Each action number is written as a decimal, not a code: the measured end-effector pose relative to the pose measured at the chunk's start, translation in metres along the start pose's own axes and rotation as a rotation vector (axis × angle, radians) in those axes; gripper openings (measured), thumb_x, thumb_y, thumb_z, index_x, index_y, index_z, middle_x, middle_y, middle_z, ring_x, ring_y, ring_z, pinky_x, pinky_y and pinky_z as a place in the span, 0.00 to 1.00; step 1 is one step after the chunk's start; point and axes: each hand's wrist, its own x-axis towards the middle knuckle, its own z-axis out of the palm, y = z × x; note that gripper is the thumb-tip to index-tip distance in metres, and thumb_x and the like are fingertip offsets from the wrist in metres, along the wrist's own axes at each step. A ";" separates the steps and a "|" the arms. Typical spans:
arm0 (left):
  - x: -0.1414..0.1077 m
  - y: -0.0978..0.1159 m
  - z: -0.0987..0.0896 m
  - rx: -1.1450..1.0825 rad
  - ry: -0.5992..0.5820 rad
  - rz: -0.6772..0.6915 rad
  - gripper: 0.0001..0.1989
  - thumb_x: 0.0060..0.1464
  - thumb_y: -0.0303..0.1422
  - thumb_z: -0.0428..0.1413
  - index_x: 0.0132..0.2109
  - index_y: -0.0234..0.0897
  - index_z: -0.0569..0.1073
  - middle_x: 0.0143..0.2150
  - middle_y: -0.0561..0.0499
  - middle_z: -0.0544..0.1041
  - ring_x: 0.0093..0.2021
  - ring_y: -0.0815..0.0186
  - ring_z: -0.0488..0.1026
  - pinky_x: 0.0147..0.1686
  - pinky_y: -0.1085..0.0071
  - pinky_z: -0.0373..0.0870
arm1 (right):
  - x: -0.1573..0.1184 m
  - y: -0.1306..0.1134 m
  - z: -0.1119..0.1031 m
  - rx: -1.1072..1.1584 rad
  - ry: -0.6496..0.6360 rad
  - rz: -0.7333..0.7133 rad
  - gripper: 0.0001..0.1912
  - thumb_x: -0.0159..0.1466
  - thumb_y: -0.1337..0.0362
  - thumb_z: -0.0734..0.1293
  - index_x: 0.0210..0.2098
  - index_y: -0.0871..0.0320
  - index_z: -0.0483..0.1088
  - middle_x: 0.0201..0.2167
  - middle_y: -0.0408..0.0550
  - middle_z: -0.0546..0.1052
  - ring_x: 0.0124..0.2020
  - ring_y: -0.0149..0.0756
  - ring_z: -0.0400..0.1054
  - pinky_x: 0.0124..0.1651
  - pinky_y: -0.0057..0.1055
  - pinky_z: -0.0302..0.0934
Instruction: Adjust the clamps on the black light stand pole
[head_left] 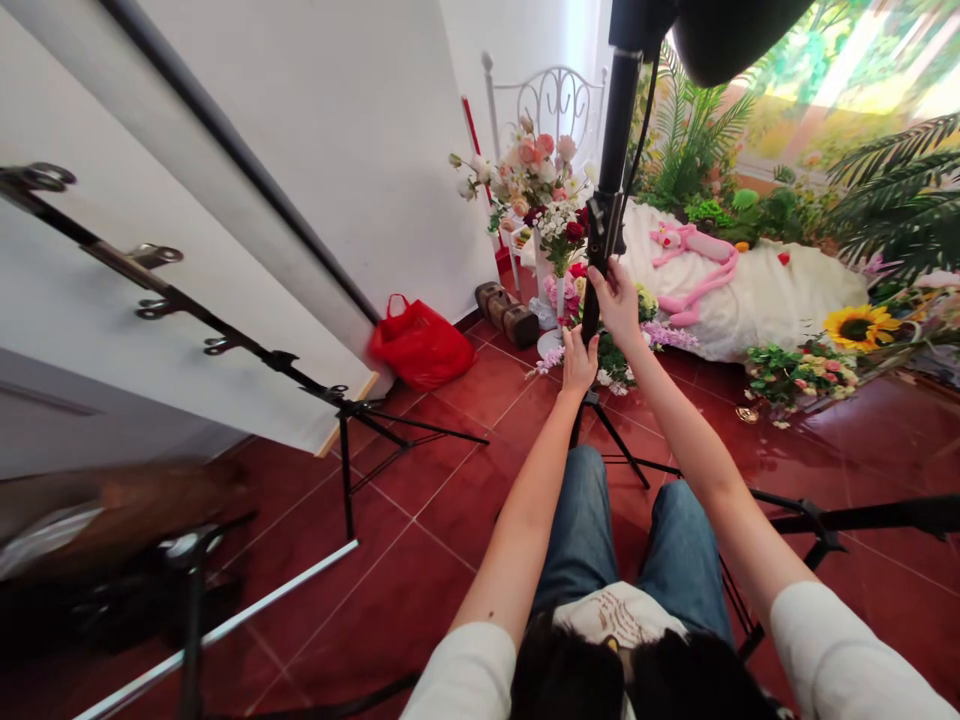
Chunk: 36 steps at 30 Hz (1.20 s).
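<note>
A black light stand [616,130] rises in front of me, with a dark lamp head [731,35] at its top, partly out of view. My left hand [579,362] is closed around the lower part of its pole. Higher up, my right hand [616,300] grips the same pole just below a clamp knob [604,222], fingers wrapped behind it. A thin black cable [643,125] hangs along the pole. The stand's legs spread on the floor just beyond my knees.
Behind the stand are a flower arrangement [544,170], a white metal chair [551,80] and a pink plush toy [694,250] on white cloth. A red bag [421,345] lies by the wall. Another black stand [217,325] is at left; a white pole [225,625] is near the floor.
</note>
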 end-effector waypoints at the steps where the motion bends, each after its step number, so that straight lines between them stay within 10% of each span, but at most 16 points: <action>1: 0.000 0.001 0.000 0.002 0.005 -0.010 0.33 0.61 0.59 0.39 0.54 0.36 0.65 0.51 0.35 0.68 0.56 0.52 0.69 0.59 0.52 0.66 | 0.004 0.001 0.000 -0.006 0.014 -0.019 0.25 0.68 0.45 0.61 0.55 0.55 0.68 0.48 0.49 0.75 0.58 0.42 0.69 0.58 0.38 0.67; 9: -0.003 0.007 0.002 -0.022 0.058 -0.052 0.34 0.59 0.62 0.39 0.53 0.38 0.66 0.48 0.39 0.67 0.53 0.54 0.69 0.58 0.56 0.66 | -0.007 -0.005 -0.016 -0.050 -0.020 -0.093 0.28 0.69 0.44 0.59 0.62 0.52 0.65 0.55 0.50 0.73 0.61 0.42 0.67 0.63 0.42 0.63; 16: -0.002 0.004 0.002 -0.017 0.024 -0.033 0.33 0.61 0.60 0.40 0.56 0.38 0.66 0.51 0.38 0.67 0.55 0.55 0.70 0.59 0.56 0.65 | -0.086 0.010 -0.047 -0.283 -0.066 -0.008 0.29 0.70 0.43 0.57 0.60 0.55 0.68 0.59 0.55 0.73 0.63 0.44 0.65 0.70 0.44 0.53; 21: -0.002 0.004 0.002 -0.015 0.022 -0.045 0.32 0.61 0.58 0.41 0.56 0.37 0.66 0.52 0.36 0.68 0.56 0.54 0.69 0.60 0.54 0.65 | -0.128 0.047 -0.042 -0.253 -0.128 0.090 0.37 0.71 0.43 0.52 0.71 0.58 0.52 0.71 0.58 0.58 0.72 0.42 0.53 0.74 0.44 0.44; 27: -0.002 0.004 0.001 -0.014 0.015 -0.060 0.29 0.62 0.57 0.44 0.55 0.39 0.66 0.51 0.39 0.68 0.56 0.55 0.70 0.60 0.55 0.65 | -0.121 0.063 -0.026 -0.275 -0.162 0.116 0.40 0.71 0.43 0.48 0.75 0.57 0.42 0.74 0.52 0.51 0.75 0.35 0.43 0.76 0.38 0.37; 36: -0.001 -0.001 0.003 -0.017 0.021 -0.048 0.30 0.61 0.57 0.43 0.56 0.37 0.66 0.50 0.38 0.68 0.56 0.55 0.70 0.60 0.55 0.65 | -0.090 0.059 -0.030 -0.385 -0.168 0.070 0.30 0.72 0.50 0.52 0.67 0.55 0.61 0.67 0.53 0.66 0.70 0.41 0.56 0.74 0.46 0.42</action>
